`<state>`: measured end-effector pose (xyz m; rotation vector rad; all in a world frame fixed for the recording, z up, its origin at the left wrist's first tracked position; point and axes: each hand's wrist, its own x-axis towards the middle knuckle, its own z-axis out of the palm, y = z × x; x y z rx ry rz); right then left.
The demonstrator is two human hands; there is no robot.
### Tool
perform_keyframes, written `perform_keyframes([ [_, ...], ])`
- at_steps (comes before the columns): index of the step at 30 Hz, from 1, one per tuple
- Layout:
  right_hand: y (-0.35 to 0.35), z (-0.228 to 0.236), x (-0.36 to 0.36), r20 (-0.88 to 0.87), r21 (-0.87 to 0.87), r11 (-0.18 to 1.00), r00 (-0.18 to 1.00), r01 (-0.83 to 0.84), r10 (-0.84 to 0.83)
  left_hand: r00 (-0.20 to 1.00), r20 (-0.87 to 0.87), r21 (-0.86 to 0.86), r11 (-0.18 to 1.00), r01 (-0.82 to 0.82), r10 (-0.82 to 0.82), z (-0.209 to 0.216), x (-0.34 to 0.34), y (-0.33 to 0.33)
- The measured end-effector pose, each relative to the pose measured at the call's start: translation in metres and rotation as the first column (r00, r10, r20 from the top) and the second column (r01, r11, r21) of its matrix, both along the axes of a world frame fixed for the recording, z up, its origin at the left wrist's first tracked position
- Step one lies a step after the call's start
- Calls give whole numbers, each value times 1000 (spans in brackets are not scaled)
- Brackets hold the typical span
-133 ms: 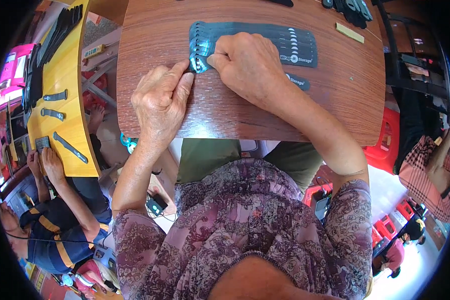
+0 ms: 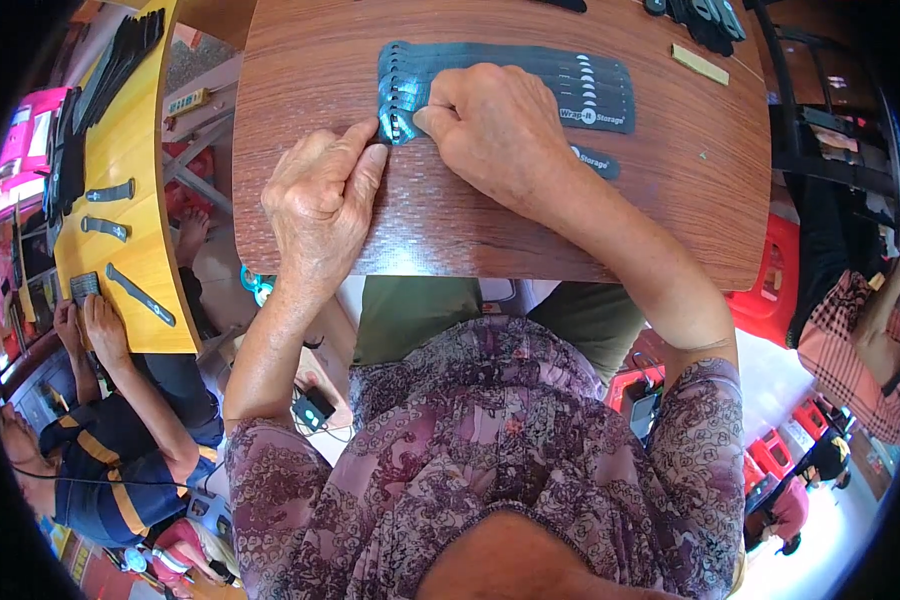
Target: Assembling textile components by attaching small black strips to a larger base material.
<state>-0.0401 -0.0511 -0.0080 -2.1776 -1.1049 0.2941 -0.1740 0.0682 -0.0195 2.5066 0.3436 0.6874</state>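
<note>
A row of overlapping dark grey straps with white print lies across the brown table. Their left ends carry small holes or loops and look shiny. At the nearest strap's left end, my left hand pinches with thumb and forefinger. My right hand lies over the middle of the row, fingers curled, thumb and forefinger closed on the strap near that same end. The palm side of it is hidden. One separate dark strap sticks out from beneath my right wrist.
A yellowish flat strip and a pile of dark straps lie at the far right. To the left, a co-worker's hands rest at a yellow table holding more straps. A red plastic stool stands beyond my table's right edge.
</note>
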Motion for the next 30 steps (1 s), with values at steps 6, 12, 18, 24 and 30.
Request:
perform_keyframes([
  [6,0,1,0,7,-21,1000,1000,4,-4,1000,10,14,1000,6,-6,-2,0,0],
  [12,0,-1,0,14,-77,997,1000,1,0,1000,-9,22,1000,3,-2,-1,-1,0],
  [18,0,1,0,18,-91,996,1000,7,-6,1000,-2,30,1000,4,-4,0,-1,-1],
  [24,-1,2,0,32,-107,994,999,1,2,1000,-13,40,999,7,-6,-1,0,-1],
  [30,0,-1,0,30,-102,995,1000,-3,7,1000,-12,50,999,8,-7,0,-1,-1],
])
